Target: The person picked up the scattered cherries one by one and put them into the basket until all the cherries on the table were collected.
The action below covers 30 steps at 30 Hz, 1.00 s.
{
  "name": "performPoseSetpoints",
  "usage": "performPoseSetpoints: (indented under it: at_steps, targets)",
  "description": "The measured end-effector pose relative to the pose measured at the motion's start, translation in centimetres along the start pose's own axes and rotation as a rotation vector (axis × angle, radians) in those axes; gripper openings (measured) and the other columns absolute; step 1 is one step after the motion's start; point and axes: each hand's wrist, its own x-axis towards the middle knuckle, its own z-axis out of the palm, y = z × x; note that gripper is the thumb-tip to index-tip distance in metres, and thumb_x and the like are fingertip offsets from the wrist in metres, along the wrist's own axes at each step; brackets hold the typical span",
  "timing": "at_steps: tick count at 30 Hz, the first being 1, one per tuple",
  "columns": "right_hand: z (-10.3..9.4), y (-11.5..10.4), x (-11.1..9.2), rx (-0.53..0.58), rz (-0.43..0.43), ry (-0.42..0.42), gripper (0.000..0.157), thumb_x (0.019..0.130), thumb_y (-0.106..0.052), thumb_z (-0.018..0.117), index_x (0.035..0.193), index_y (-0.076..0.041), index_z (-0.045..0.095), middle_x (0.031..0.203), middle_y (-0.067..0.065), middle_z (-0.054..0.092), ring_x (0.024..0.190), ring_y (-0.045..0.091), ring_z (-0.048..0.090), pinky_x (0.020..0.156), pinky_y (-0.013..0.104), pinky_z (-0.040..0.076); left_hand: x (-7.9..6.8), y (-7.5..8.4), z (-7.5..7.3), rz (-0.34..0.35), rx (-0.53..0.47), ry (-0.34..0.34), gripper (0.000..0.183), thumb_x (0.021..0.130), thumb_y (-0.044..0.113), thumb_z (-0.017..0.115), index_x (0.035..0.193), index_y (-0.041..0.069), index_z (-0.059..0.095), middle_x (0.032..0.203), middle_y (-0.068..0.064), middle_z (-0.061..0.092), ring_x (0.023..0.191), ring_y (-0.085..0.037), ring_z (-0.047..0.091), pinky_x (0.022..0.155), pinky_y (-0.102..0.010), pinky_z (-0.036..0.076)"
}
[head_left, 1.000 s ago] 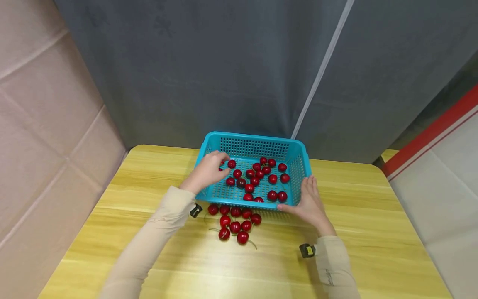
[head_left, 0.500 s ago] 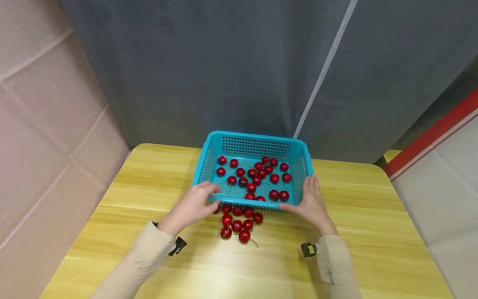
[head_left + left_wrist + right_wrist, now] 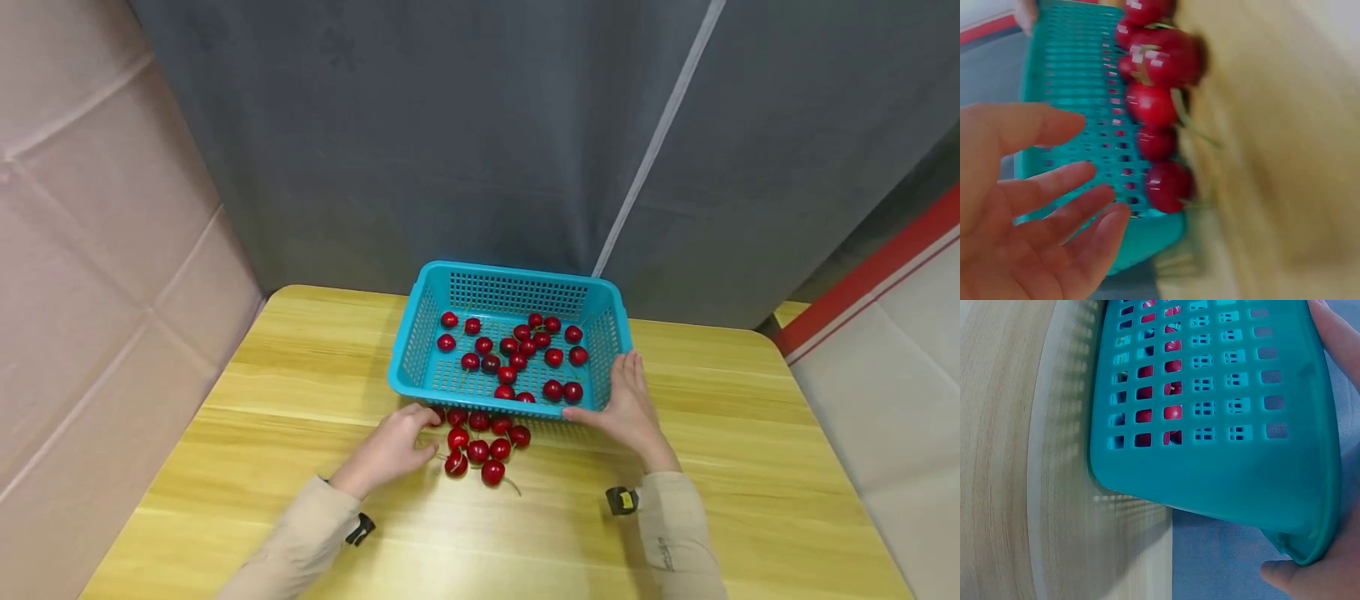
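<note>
A blue plastic basket (image 3: 517, 272) with several red cherries (image 3: 507, 375) spread inside stands at the table's back edge. Against its front side lies a cluster of stemmed cherries (image 3: 477, 452) on the table. My left hand (image 3: 393, 450) is at the left end of this cluster, thumb and index finger apart around the leftmost cherry. In the left wrist view, the left fingers (image 3: 1097, 200) are loosely bent beside the cherries (image 3: 1168, 186) and hold nothing. My right hand (image 3: 630, 417) holds the basket's front right corner, thumb on the front rim, fingers along the right side.
The light wooden table (image 3: 750, 467) reaches back to a dark grey curtain (image 3: 450, 150). Pale padded panels (image 3: 97, 250) rise on the left. A white panel with a red band (image 3: 862, 283) borders the right side.
My left hand has moved out of the basket, over its front left corner, and down toward the cherries on the table. The right hand stays at the basket's corner.
</note>
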Motion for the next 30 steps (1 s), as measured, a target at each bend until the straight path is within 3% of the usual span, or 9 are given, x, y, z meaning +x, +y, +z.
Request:
performPoseSetpoints:
  at_steps: [6, 10, 20, 30]
  targets:
    - [-0.1, 0.0, 0.0, 0.005, 0.005, 0.000, 0.129, 0.061, -0.066, 0.068, 0.140, 0.010, 0.000, 0.147, 0.025, -0.012, 0.135, 0.036, -0.015, 0.107, 0.056, 0.008, 0.8, -1.3, 1.4, -0.069, 0.029, 0.032, 0.048, 0.073, 0.010, 0.071, 0.116, -0.004, 0.054, 0.108, -0.017, 0.057, 0.096, -0.028, 0.058, 0.080, -0.038, 0.051]
    - [-0.1, 0.0, 0.0, 0.008, 0.009, -0.001, 0.129, 0.061, -0.066, 0.068, 0.140, 0.010, 0.000, 0.147, 0.025, -0.013, 0.135, 0.037, -0.014, 0.107, 0.056, 0.008, 1.2, -1.8, 2.1, -0.076, 0.030, 0.031, 0.051, 0.074, 0.011, 0.070, 0.118, -0.005, 0.052, 0.112, -0.021, 0.055, 0.102, -0.032, 0.055, 0.083, -0.040, 0.050]
    - [0.0, 0.0, 0.0, 0.000, 0.004, 0.000, 0.129, 0.061, -0.067, 0.067, 0.140, 0.010, 0.000, 0.147, 0.025, -0.014, 0.135, 0.035, -0.016, 0.108, 0.055, 0.006, 1.6, -2.6, 3.3, -0.002, 0.066, 0.051, 0.049, 0.073, 0.005, 0.070, 0.117, -0.008, 0.053, 0.113, -0.024, 0.054, 0.103, -0.036, 0.054, 0.085, -0.043, 0.049]
    - [0.1, 0.1, 0.1, -0.006, 0.004, 0.002, 0.129, 0.061, -0.067, 0.067, 0.140, 0.010, 0.000, 0.147, 0.024, -0.014, 0.135, 0.035, -0.016, 0.108, 0.055, 0.007, 1.7, -3.3, 3.9, 0.082, 0.075, 0.107, 0.032, 0.071, -0.003, 0.070, 0.101, -0.006, 0.060, 0.096, -0.017, 0.058, 0.088, -0.030, 0.058, 0.075, -0.038, 0.052]
